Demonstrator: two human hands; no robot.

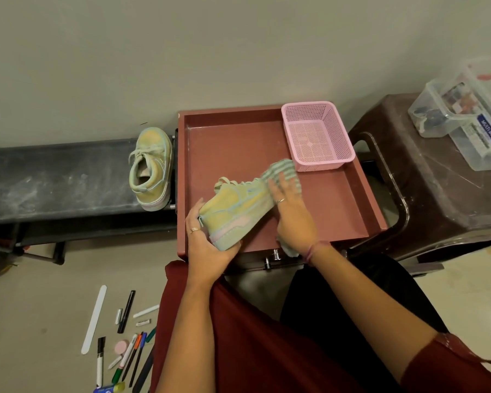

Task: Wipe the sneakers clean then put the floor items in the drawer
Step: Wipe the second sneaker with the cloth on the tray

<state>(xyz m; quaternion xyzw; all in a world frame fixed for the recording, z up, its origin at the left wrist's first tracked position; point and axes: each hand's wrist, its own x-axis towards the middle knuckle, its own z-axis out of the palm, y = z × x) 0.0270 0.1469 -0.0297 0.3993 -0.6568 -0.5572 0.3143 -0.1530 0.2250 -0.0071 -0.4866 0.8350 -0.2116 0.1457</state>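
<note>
My left hand grips the heel of a pale yellow-green sneaker, held tilted over the open reddish drawer. My right hand presses a striped grey-green cloth against the sneaker's toe end; part of the cloth hangs below my wrist. The second sneaker stands on a black bench to the left. Pens, markers, a white strip and small items lie scattered on the floor at the lower left.
A pink mesh basket sits in the drawer's far right corner. A brown plastic stool at the right carries clear lidded boxes. My red-clad knee and black trousers fill the lower middle. A wall rises behind.
</note>
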